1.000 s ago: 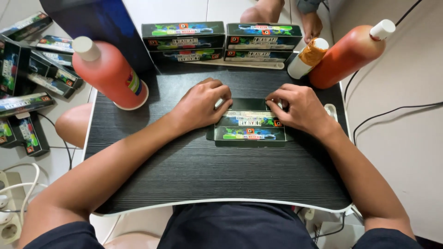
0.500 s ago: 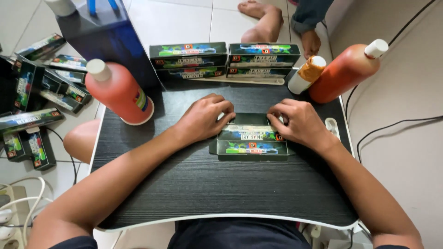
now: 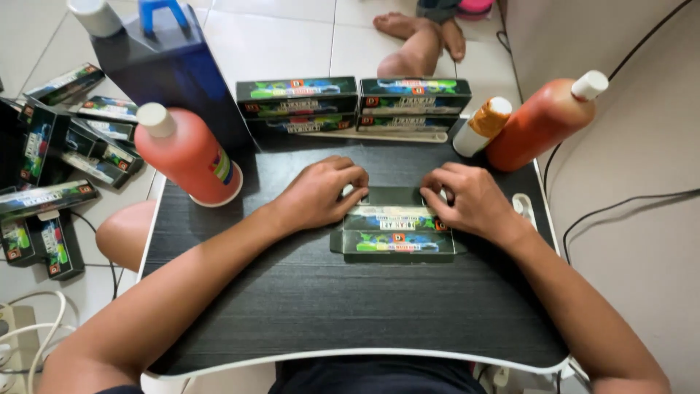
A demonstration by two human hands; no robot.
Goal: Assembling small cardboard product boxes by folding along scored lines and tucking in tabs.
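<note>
- Carton (image 3: 397, 230): a small, flat, dark green box with bright multicoloured printing, lying at the centre of the black lap table (image 3: 328, 306); its far flap appears folded open, and the long printed side faces the viewer.
- Left hand (image 3: 321, 193): palm down at the carton's left far corner, fingers curled onto the edge; thumb hidden, so the grip looks like a light press, not a full clasp.
- Right hand (image 3: 474, 201): mirrors it at the right far corner, fingers bent over the flap edge; whether anything is pinched beneath cannot be told.
- Surroundings: two stacks of like boxes (image 3: 354, 106) stand along the far edge; a red bottle with white cap (image 3: 186, 157) stands near left, touching the table's left margin; an orange bottle (image 3: 543, 120) and a smaller white-and-orange bottle (image 3: 481, 128) lean at far right; a dark blue jug (image 3: 171, 69) sits far left, and more cartons (image 3: 58, 168) lie scattered on the floor to the left.
- Risk, as judged: uneven pressure from the two hands could crease the thin card or skew the flap; a sweeping elbow could tip the red bottle, which stands close to the left forearm; the leaning bottles at far right look unstable and might roll onto the work.
</note>
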